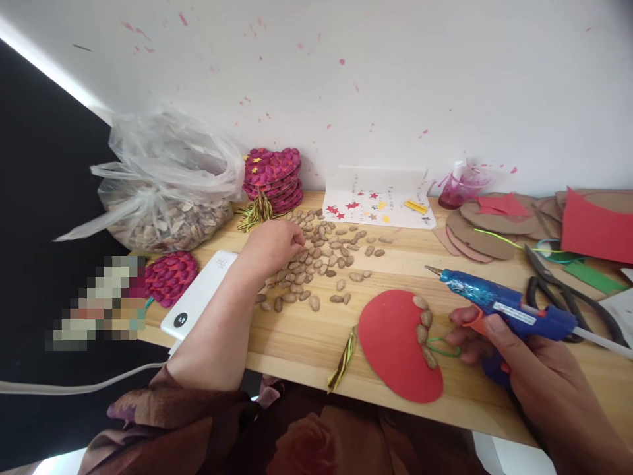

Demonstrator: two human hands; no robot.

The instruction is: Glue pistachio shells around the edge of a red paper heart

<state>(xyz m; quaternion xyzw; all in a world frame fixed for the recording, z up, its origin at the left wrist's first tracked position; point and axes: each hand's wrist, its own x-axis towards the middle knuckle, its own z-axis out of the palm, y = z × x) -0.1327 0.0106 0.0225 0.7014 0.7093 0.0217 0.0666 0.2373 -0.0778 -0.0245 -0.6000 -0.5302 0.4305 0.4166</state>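
Note:
My right hand (524, 369) is wrapped round a blue hot glue gun (499, 303), its nozzle pointing left and a white glue stick out of its back. My left hand (279, 245) reaches over a spread of tan nut shells (316, 257), which look like pistachio shells. Its fingers are pinched together at the shells; whatever they hold is hidden. Between my hands, near the table's front edge, lies a red rounded card cutout (395, 343). Several shells (423, 323) form a row along its right side. A tassel (343, 363) and a green cord loop (444, 347) stick out from it.
Behind my left arm are a plastic bag of shells (173, 218), a white power bank (198, 297) and a stack of purple shell-covered pieces (273, 178). At the back stand a paper sheet (378, 198) and a stained cup (457, 188). Scissors (558, 284) and card pieces (487, 231) lie right.

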